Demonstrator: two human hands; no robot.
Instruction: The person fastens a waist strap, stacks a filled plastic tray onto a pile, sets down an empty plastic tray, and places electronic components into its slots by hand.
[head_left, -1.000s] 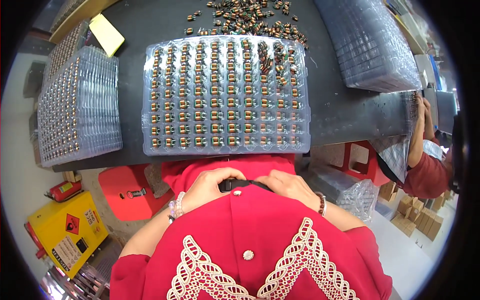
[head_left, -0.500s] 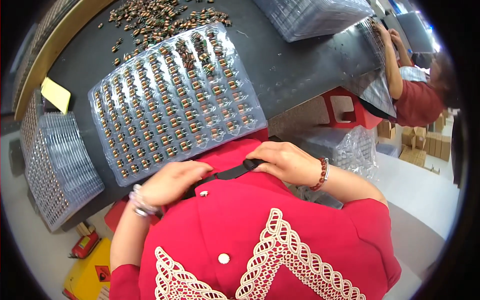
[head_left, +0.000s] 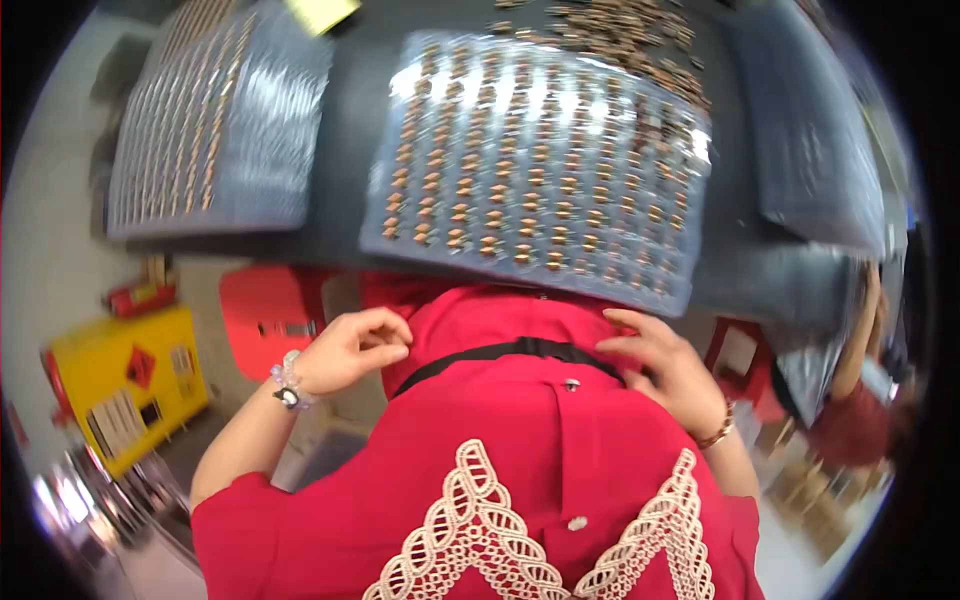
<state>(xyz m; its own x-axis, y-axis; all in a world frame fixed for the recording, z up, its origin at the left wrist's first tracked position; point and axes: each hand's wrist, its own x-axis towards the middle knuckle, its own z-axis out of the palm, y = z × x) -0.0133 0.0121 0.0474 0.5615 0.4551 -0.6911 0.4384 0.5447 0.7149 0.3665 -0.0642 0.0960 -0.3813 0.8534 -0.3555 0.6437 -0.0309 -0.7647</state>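
Note:
A black strap (head_left: 470, 353) with a buckle (head_left: 545, 347) lies round my waist over the red garment (head_left: 480, 400). My left hand (head_left: 352, 350) hovers beside the strap's left end, fingers loosely bent, thumb apart, holding nothing. On the other side my right hand (head_left: 668, 372) has its fingers spread near the strap; whether its fingertips touch the cloth I cannot tell. Beyond my waist, a clear plastic tray (head_left: 372, 235) rests at the table's near edge, filled with rows of small copper-wound coils (head_left: 497, 220).
Loose coils (head_left: 625, 30) are heaped behind the tray. Stacked trays stand at left (head_left: 270, 150) and right (head_left: 810, 130) on the dark table (head_left: 345, 130). A red stool (head_left: 270, 320) and a yellow box (head_left: 130, 370) are at lower left. At far right a co-worker's arm (head_left: 855, 340) shows.
Both hands have let go of the strap's buckle and moved apart to either side of my waist. The view has turned, so the tray appears farther right.

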